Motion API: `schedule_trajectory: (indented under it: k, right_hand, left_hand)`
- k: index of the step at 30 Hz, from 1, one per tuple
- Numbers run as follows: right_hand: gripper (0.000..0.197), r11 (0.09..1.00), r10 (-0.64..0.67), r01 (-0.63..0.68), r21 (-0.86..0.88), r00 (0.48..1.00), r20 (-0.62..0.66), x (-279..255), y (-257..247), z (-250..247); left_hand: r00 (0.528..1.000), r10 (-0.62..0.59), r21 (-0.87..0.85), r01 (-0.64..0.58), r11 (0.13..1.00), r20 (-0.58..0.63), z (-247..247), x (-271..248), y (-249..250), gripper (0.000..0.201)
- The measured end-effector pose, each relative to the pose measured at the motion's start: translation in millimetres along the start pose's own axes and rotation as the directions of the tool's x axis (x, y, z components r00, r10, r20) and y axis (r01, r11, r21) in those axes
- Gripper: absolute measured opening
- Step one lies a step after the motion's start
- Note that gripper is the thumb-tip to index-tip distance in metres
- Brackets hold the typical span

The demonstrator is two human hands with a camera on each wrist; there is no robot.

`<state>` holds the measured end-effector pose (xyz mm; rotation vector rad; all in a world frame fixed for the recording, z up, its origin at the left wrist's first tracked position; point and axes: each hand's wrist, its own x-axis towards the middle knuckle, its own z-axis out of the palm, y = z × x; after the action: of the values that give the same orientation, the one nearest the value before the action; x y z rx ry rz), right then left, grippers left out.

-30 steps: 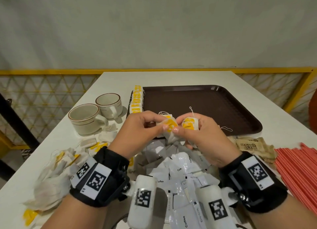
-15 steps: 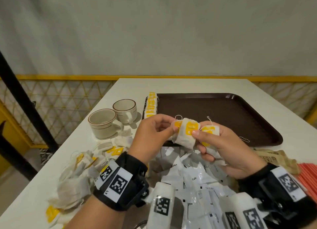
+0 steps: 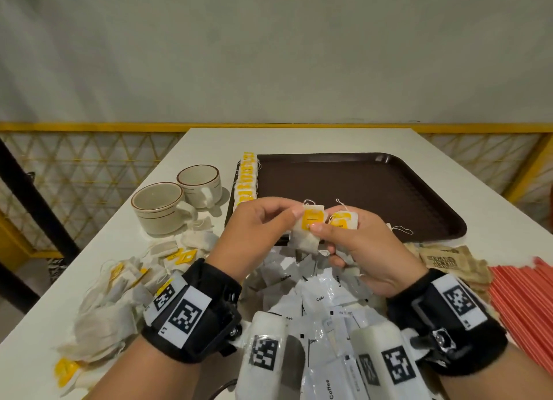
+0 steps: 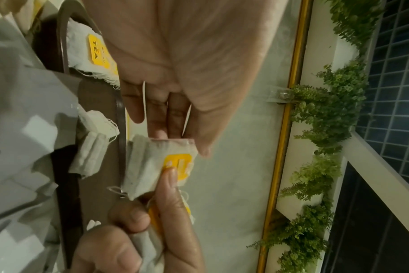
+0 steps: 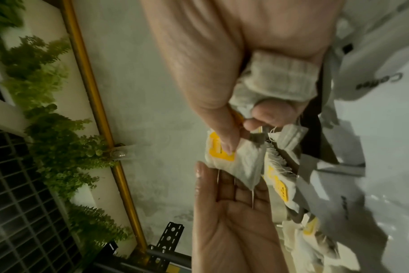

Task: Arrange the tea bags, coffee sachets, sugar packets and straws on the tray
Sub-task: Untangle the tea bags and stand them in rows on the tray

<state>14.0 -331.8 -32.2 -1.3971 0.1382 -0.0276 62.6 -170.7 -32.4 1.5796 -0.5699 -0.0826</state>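
Note:
Both my hands hover over the near edge of the brown tray. My left hand pinches the top of a tea bag with a yellow tag, also visible in the left wrist view as tea bag. My right hand presses its thumb on that tag and holds a second tea bag, with more bunched in its palm. A row of tea bags lines the tray's left edge.
A loose tea bag pile lies at the left. White coffee sachets lie below my hands. Brown sugar packets and red straws lie at the right. Two cups stand left of the tray.
The hands stayed together near the tray's front edge. The tea bag between them has turned so its yellow tag faces up, and my right thumb now lies on it.

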Motion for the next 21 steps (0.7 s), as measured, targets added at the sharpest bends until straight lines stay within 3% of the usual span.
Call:
schedule_trajectory:
  k: [3,6,9,11,14,18,21]
  right_hand:
    - [0.011,1.000,0.011,-0.011,0.024,1.000,0.017,1,0,-1]
    - [0.015,0.995,0.028,-0.030,0.098,0.999,0.020,2,0,1]
    - [0.018,0.984,0.065,-0.071,0.165,0.997,0.038,1,-5,2]
    - [0.030,0.972,0.127,-0.137,0.191,0.990,0.067,1,-7,2]
    - [0.042,0.952,0.189,-0.208,0.223,0.977,0.101,1,-5,5]
    - [0.052,0.946,0.205,-0.231,0.229,0.970,0.134,0,-2,11]
    - [0.052,0.940,0.206,-0.243,0.239,0.964,0.167,-1,-3,10]
  left_hand:
    - [0.997,0.029,0.025,-0.031,0.999,0.068,1,-1,-3,0.036]
    - [0.993,0.092,0.105,-0.100,0.989,0.078,3,-2,-5,0.023]
    - [0.998,0.064,0.237,-0.066,0.969,0.015,6,-2,-6,0.034]
    - [0.999,0.050,0.228,-0.044,0.973,-0.021,7,-3,-5,0.031]
    - [0.997,0.064,0.228,-0.053,0.972,-0.043,14,-5,-5,0.008]
    - [0.999,0.029,0.302,-0.018,0.953,-0.032,22,-7,-7,0.018]
    - [0.997,0.043,0.304,-0.023,0.953,-0.058,20,-5,-8,0.013]
